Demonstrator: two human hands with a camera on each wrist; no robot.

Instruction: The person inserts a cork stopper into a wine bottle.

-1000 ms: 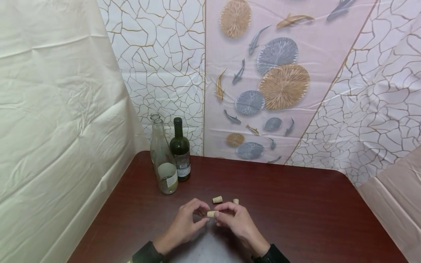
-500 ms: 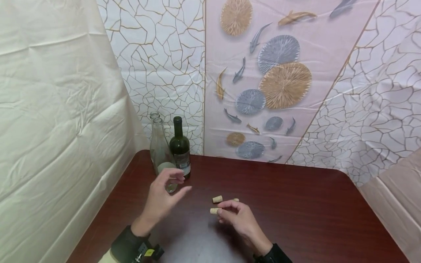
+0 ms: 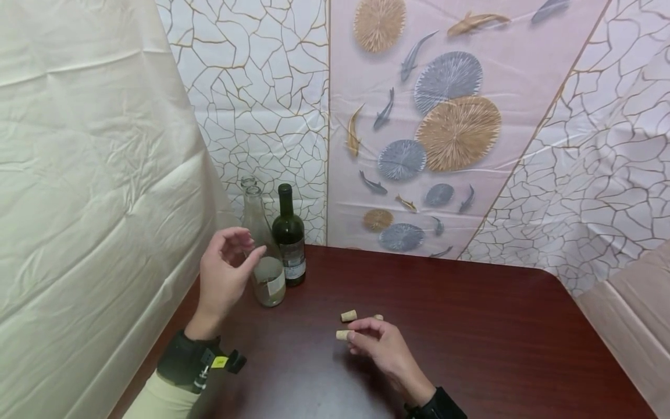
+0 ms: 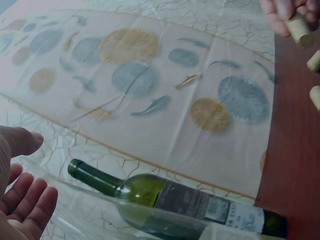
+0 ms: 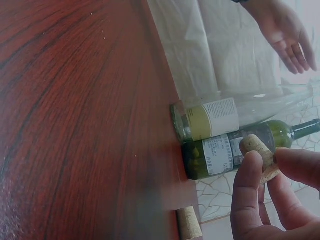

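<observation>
Between thumb and fingers, my right hand point(image 3: 384, 352) pinches a small tapered cork point(image 3: 342, 335) just above the table; the right wrist view shows this cork point(image 5: 257, 149) close up. One loose cork point(image 3: 348, 316) lies just beyond it, and another cork point(image 3: 378, 317) is partly hidden behind the right hand. My left hand point(image 3: 225, 270) is raised at the left, holding nothing, its fingers loosely bent. It is nearest to a clear glass bottle point(image 3: 269, 282) with a label, whose upper part it partly overlaps in the head view.
A dark green wine bottle point(image 3: 289, 233) stands right of the clear one. Behind them shows the neck of a second clear bottle point(image 3: 248, 183). The dark red table point(image 3: 471, 326) meets a patterned cloth point(image 3: 398, 134) at the back and a cream cloth point(image 3: 104, 203) on the left.
My left hand has left the cork at the right hand and moved left and up toward the bottles. The right hand stays nearly in place, still pinching the cork.
</observation>
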